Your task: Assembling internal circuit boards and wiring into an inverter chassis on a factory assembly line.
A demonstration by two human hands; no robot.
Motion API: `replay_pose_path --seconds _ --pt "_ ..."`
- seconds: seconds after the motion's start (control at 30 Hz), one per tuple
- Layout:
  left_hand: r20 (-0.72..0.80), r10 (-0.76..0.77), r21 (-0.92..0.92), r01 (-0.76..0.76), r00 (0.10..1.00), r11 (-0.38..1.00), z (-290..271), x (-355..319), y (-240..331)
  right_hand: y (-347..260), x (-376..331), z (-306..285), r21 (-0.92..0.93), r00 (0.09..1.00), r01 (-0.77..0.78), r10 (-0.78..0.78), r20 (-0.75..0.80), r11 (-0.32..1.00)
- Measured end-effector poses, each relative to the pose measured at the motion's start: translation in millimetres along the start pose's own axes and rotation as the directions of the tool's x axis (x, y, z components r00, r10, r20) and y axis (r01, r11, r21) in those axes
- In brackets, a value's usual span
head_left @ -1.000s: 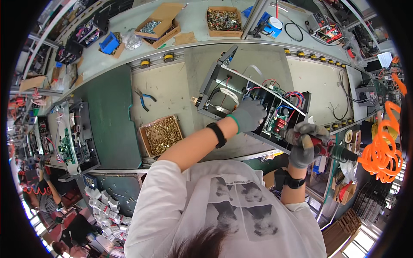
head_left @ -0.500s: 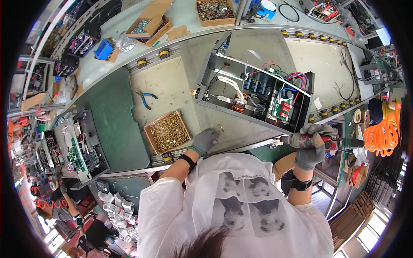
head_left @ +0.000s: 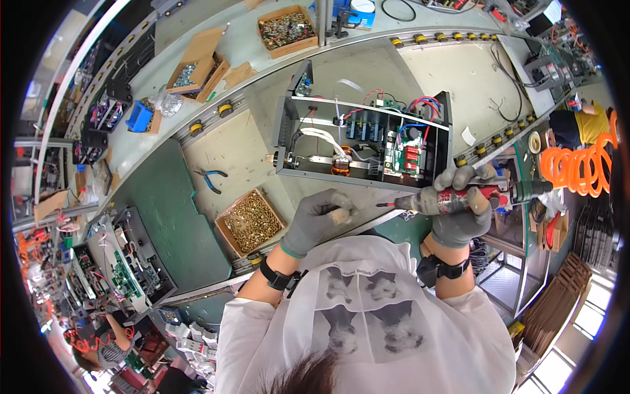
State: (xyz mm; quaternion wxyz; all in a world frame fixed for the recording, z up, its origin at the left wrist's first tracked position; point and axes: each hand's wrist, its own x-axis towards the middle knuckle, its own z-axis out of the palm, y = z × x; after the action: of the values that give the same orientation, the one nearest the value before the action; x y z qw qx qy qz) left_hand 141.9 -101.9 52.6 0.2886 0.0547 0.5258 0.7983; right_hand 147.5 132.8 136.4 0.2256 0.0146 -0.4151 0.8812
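My right hand (head_left: 461, 217), in a grey glove, is wrapped around a red and grey power screwdriver (head_left: 446, 201). The tool lies level, its dark bit pointing left toward my other hand. My left hand (head_left: 316, 222), also gloved, is held over the bench edge with thumb and fingers pinched together. Whatever sits between those fingertips is too small to make out. Just beyond both hands stands an open black metal housing (head_left: 367, 182) with circuit boards, a copper coil and coloured wires inside. Left of my left hand is a cardboard box of brass-coloured screws (head_left: 251, 223).
Blue-handled pliers (head_left: 211, 180) lie behind the screw box. A green mat (head_left: 161, 210) covers the bench at left. Roller strips (head_left: 225, 108) edge the worktop. An orange coiled hose (head_left: 577, 167) hangs at the right, by the tool's rear. Farther back are more parts boxes (head_left: 287, 31).
My left hand has risen off the bench and come right, nearer the screwdriver bit, its fingers now pinched. The screwdriver has shifted slightly left. The whole view has turned a little.
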Motion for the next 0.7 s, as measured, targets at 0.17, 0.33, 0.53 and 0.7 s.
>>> replay_pose_path --seconds 0.17,0.33,0.53,0.7 --pt "0.042 0.067 -0.094 -0.062 0.997 0.994 17.4 15.4 -8.7 3.0 2.7 7.3 0.212 0.998 0.007 -0.021 0.063 0.977" --pt "0.017 0.131 -0.174 -0.126 0.991 0.977 19.7 18.6 -13.6 0.8 2.4 4.4 0.212 0.997 0.013 -0.029 0.071 0.977" --pt "-0.037 0.132 -0.193 -0.137 0.990 0.972 28.5 21.3 -12.9 0.6 -0.8 5.0 0.147 0.997 0.032 -0.041 0.063 0.989" --pt "-0.045 0.129 -0.094 -0.133 0.991 0.987 33.3 20.7 -8.0 -2.2 -0.1 4.0 0.059 0.991 0.045 -0.052 0.125 0.997"
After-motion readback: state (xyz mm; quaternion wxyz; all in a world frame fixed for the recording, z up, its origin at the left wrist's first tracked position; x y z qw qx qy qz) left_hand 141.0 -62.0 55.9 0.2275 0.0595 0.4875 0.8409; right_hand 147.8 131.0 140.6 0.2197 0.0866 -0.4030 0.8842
